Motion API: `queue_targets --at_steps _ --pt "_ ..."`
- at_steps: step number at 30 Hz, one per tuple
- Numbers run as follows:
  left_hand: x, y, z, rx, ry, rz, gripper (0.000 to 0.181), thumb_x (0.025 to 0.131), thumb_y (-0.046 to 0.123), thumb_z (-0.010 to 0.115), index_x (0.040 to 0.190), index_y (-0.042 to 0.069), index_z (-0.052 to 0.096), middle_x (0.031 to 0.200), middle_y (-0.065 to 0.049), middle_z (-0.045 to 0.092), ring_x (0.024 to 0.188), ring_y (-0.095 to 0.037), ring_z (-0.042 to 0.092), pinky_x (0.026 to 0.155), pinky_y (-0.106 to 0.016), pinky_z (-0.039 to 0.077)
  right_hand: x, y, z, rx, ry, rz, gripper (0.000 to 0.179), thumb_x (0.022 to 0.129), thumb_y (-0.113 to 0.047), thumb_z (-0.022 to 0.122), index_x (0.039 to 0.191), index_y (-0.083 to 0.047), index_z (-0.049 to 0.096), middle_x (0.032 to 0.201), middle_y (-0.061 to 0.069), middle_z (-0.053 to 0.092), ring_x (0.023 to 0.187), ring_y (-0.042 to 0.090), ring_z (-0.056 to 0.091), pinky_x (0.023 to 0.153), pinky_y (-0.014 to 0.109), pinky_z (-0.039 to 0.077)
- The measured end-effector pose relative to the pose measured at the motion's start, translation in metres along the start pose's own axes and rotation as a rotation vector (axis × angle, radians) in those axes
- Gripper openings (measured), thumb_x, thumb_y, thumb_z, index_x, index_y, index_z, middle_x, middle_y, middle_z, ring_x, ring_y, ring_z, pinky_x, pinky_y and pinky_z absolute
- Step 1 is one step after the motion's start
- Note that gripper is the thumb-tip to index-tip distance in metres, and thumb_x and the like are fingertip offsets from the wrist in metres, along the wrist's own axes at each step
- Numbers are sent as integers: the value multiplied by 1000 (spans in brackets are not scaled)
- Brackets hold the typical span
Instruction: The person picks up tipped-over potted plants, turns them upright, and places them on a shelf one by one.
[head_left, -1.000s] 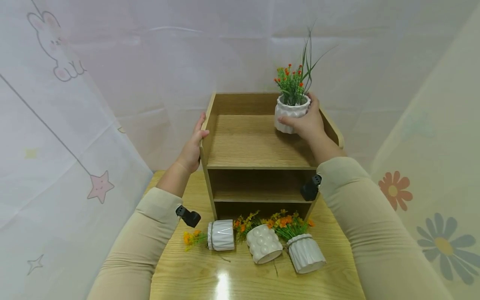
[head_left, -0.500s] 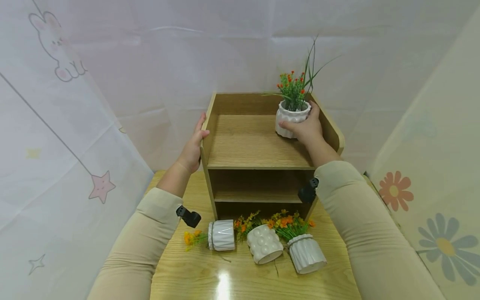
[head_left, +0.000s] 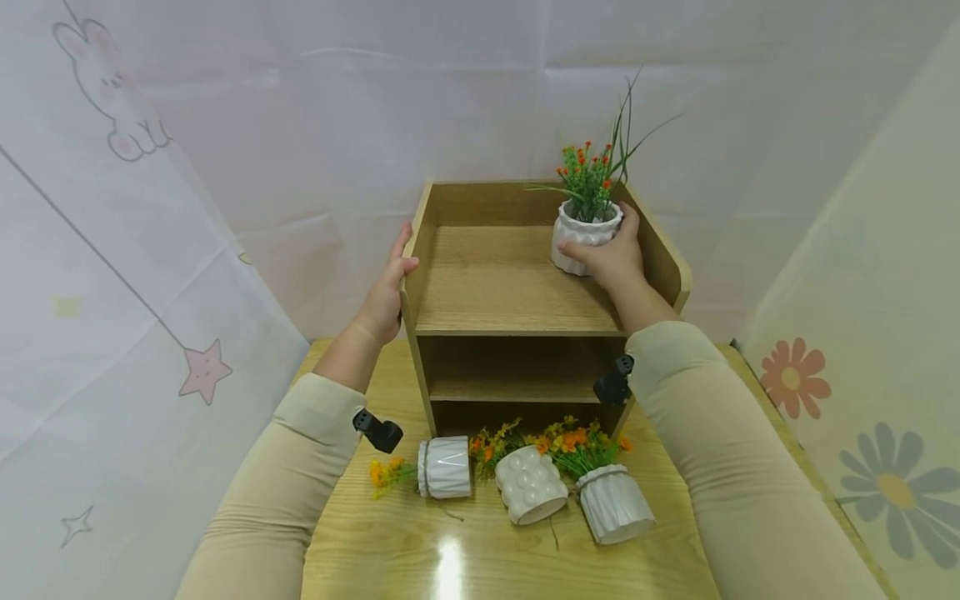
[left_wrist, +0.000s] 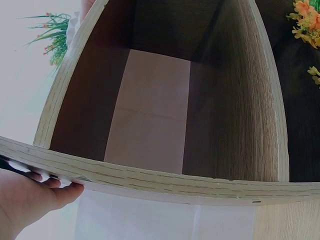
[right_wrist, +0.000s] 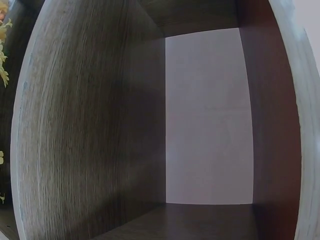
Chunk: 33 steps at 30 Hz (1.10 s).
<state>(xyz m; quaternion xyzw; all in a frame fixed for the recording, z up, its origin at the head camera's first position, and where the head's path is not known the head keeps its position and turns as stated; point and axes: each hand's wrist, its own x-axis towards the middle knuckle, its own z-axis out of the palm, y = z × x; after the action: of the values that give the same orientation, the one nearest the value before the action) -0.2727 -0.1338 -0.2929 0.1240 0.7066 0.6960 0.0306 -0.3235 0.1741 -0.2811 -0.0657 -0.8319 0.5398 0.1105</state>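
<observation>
Counting clock hours from the middle of the top board (head_left: 495, 279) in the head view, free room is stretching from seven round to eleven. The white pot (head_left: 573, 229) is standing in the way at two, the right hand (head_left: 618, 257) gripping it and the right sleeve (head_left: 678, 358) crossing at four. The left hand (head_left: 382, 292) is resting against the left side panel (head_left: 417, 242) at nine. Tipped flowerpots (head_left: 531, 485) are crowding the bottom compartment's mouth from five to seven.

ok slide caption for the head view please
Right hand holding a white flowerpot at a wooden shelf's top, left hand against the shelf's side.
</observation>
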Motion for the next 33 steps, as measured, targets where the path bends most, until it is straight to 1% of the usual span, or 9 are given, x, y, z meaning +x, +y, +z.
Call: queue_targets --at_steps 3,11,17,19,24,30,33 --pt "0 0 -1 4 -1 -6 71 95 25 27 158 36 -3 165 15 -11 152 -19 -12 120 -56 -2 0 0 0 2 -1 -2 113 77 -33 79 157 -22 0 163 11 17 148 26 24 120 39 24" --pt "2 -1 0 7 -12 -6 70 95 25 27 158 35 -3 165 15 -11 152 -18 -11 120 -55 -2 0 4 -1 -6 -12 0 115 78 -34 79 157 -22 -3 164 12 14 149 27 21 121 40 22" --pt "3 -1 0 4 -14 -14 70 95 25 27 158 35 -3 165 15 -11 152 -19 -11 120 -55 -1 -2 4 -2 11 -17 -10 117 78 -32 79 157 -21 -8 165 11 7 151 26 15 122 39 19" --pt "4 -1 1 -3 -12 -16 70 95 25 27 158 36 -3 165 14 -11 152 -20 -9 120 -56 2 -2 3 -3 27 -13 -16 118 79 -32 79 157 -21 -8 166 10 4 152 25 13 122 38 18" --pt "4 0 1 -17 -9 -25 71 94 25 27 158 37 -3 165 13 -10 152 -22 -3 119 -56 8 -6 2 -4 51 -5 -24 117 79 -32 79 157 -20 -7 166 8 4 152 22 12 122 36 17" --pt "5 -1 -1 -2 -12 -34 71 95 25 27 157 37 -4 164 15 -12 152 -20 -10 119 -57 2 -12 3 -5 48 -12 -28 117 79 -35 79 157 -21 -7 166 7 4 152 21 10 123 36 16" --pt "6 -2 -2 -3 -14 -31 71 95 25 27 157 37 -4 165 14 -12 151 -21 -11 119 -57 1 -15 3 -6 47 -16 -28 118 79 -37 79 157 -21 -7 166 7 3 152 21 9 123 36 16"
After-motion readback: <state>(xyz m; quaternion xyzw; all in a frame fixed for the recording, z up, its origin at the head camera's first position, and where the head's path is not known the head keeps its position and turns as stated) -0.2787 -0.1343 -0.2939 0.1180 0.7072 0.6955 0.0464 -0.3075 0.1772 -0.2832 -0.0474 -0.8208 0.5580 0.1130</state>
